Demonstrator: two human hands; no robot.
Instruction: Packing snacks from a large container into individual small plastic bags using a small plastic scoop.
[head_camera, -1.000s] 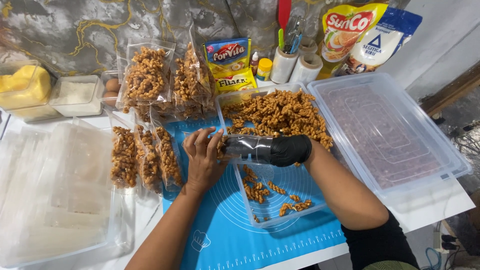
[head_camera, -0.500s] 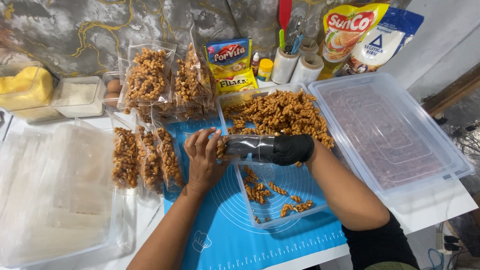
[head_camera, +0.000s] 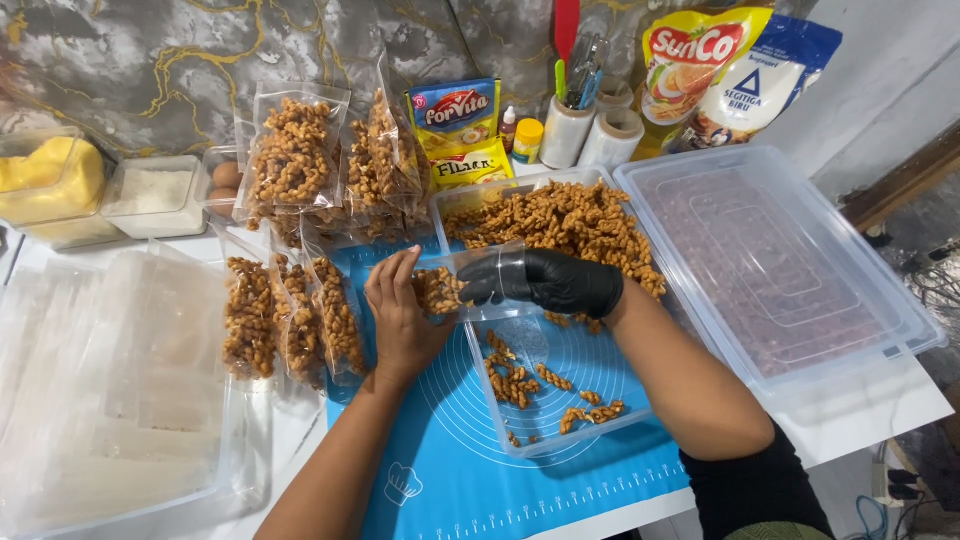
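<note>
Clear plastic pouch (head_camera: 455, 285) sits between both hands, lying on its side just above the near-left part of the clear tub (head_camera: 560, 400). Pouch looks part filled: golden-brown twisted snacks bunched at its left end, right end see-through and mostly under the glove.

Left hand (head_camera: 400, 315): bare, fingers straight and together, pressed flat against the pouch's left end. Open, not wrapped round it.

Right hand (head_camera: 550, 280): black glove, fingers curled over the pouch from the right, gripping it. Can't tell whether anything else is in that palm.

Tub holds a heap of the same loose snacks (head_camera: 560, 225) at the far end, only scattered pieces at the near end. It rests on a blue baking mat (head_camera: 440, 460) with printed circles.

Left of the hands: 3 filled pouches (head_camera: 290, 315) lying side by side, more filled ones (head_camera: 300, 160) propped against the wall behind. Far left, a tray of empty clear bags (head_camera: 100, 380). Right of the tub, a clear lid (head_camera: 770, 260), lying flat.
</note>
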